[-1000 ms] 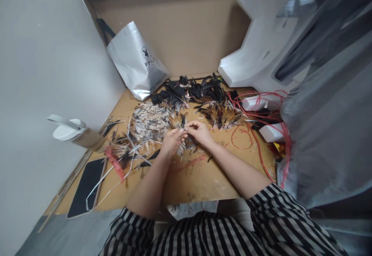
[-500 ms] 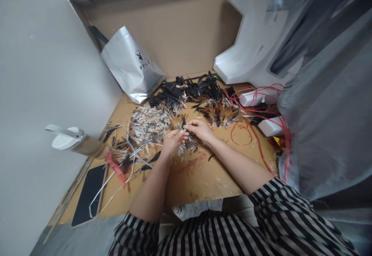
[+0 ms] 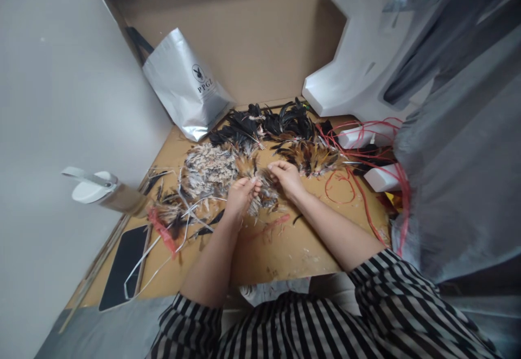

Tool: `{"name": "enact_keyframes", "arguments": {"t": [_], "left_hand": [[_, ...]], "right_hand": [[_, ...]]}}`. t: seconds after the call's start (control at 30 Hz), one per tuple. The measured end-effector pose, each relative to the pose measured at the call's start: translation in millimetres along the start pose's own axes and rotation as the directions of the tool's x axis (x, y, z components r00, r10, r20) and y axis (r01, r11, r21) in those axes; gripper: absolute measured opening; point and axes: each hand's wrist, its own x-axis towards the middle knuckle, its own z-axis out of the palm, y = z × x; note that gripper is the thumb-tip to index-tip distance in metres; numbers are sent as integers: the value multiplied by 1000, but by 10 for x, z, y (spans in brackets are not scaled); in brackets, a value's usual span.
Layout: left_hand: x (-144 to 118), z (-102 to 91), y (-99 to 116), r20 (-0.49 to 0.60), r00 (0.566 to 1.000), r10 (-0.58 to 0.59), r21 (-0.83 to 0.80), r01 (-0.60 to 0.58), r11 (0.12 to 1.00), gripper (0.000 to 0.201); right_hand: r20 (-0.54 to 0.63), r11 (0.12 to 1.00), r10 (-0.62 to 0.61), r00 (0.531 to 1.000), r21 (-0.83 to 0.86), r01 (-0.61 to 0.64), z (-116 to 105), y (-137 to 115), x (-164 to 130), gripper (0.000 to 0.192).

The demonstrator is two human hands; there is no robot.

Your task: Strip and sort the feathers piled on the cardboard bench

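Observation:
My left hand (image 3: 241, 199) pinches the base of a small bunch of brown feathers (image 3: 247, 163), whose tips fan out upward above my fingers. A short way to the right, my right hand (image 3: 288, 180) has thumb and forefinger pressed together; whatever lies between them is too small to make out. Loose grey and brown feathers (image 3: 268, 196) lie on the table between and below both hands. Left of them spreads a pile of pale, fluffy feathers (image 3: 209, 169). Brown feather bunches (image 3: 311, 158) lie just beyond my right hand, with black feathers (image 3: 287, 123) behind.
A silver bag (image 3: 183, 87) leans at the back left. Red cords (image 3: 362, 207) trail around white power strips (image 3: 380, 178) on the right. On the left are a lidded bottle (image 3: 118, 199), a phone (image 3: 124, 266), white strips and red plastic (image 3: 163, 233).
My right hand has moved right, away from my left hand, so a gap shows between them. My left hand stays about where it was, with the feather bunch.

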Motion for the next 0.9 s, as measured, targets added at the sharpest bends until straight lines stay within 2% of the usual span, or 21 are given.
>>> {"name": "enact_keyframes", "arguments": {"t": [0.07,0.17,0.27,0.4,0.47,0.5,0.53,0.6,0.67,0.73,0.77,0.83,0.9], "left_hand": [[17,-27,25,-53,998,41,-34,-43,998,19],[48,-77,46,-89,994,59,-104,-68,992,18],[70,-99,40,-94,995,36,-126,-48,991,16],[80,-92,5,-79,997,21,-121,-31,992,16],[82,-91,-9,-70,997,24,-123,-33,992,17],[82,-92,-13,-67,997,28,-125,-36,991,18],[82,-93,-14,-64,997,31,-128,-39,991,18],[78,-92,-7,-60,998,33,-134,-40,990,17],[69,-84,8,-57,998,19,-132,-27,991,16],[59,-71,24,-56,998,-10,-121,3,993,16],[55,-64,30,-54,998,-27,-115,21,993,16],[48,-55,33,-46,997,-55,-107,50,993,16],[45,-52,24,-31,997,-75,-101,71,992,17]], "right_hand": [[-53,992,-71,996,-109,65,-94,-1,78,23],[93,894,-168,981,-406,192,-219,3,151,19],[259,654,-175,950,-690,309,-257,-6,126,16],[317,304,-64,946,-897,321,-198,-42,23,16],[297,215,-14,955,-932,293,-175,-51,0,18],[282,210,-14,959,-937,278,-174,-50,3,18],[261,234,-30,965,-937,260,-179,-44,14,19],[220,369,-76,973,-900,232,-203,-23,55,19],[187,586,-74,980,-786,195,-226,-3,103,16],[177,800,-16,984,-588,119,-233,2,136,15],[173,877,19,985,-476,67,-229,-3,143,15],[168,964,70,983,-264,-24,-210,-23,140,17],[173,992,91,981,-107,-73,-181,-42,119,20]]}}
